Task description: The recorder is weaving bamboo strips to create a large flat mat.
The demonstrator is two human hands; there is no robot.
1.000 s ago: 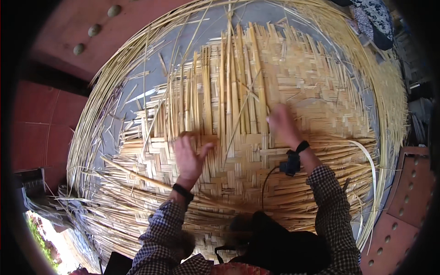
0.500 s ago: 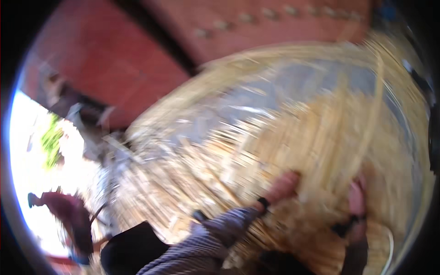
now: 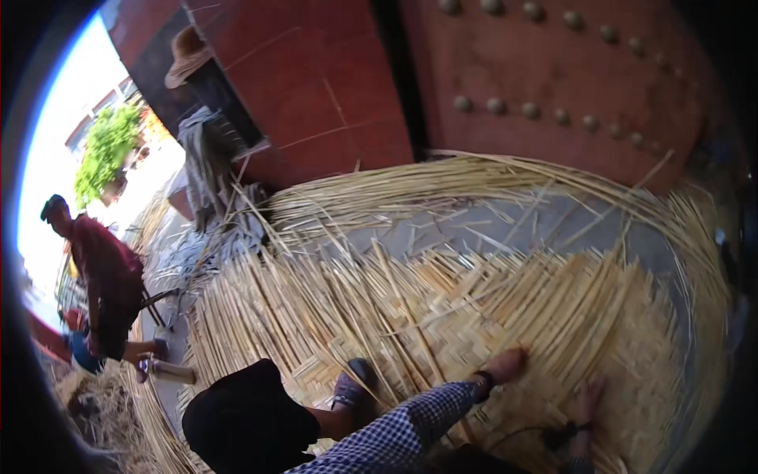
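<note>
- Woven mat (image 3: 458, 325): lies flat on the grey ground, below both hands, and fills the lower middle of the view
- Cane strips (image 3: 272, 304): run side by side over the left part of the mat, with free ends fanning toward the far edge
- Left hand (image 3: 505, 365): sits low over the middle of the mat, at the strips; the fingers are hidden from view, so whether they grip or lie loose cannot be told
- Right hand (image 3: 589, 397): is near the mat's right part, to the right of the left hand; blur and shadow hide the fingers, and its grip cannot be told
- Wrist band (image 3: 483, 381): dark, worn on the left wrist below a checked sleeve (image 3: 379, 434)
- Shoe (image 3: 357, 381): dark, rests at the mat, left of the left hand
- Long strip bundle (image 3: 355, 193): lies beyond the mat, near the base of the studded red door (image 3: 545, 67)
- Grey cloth (image 3: 207, 162): hangs in folds, left of the bundle
- Co-worker (image 3: 106, 265): sits at far left, in a dark red shirt and a cap
</note>
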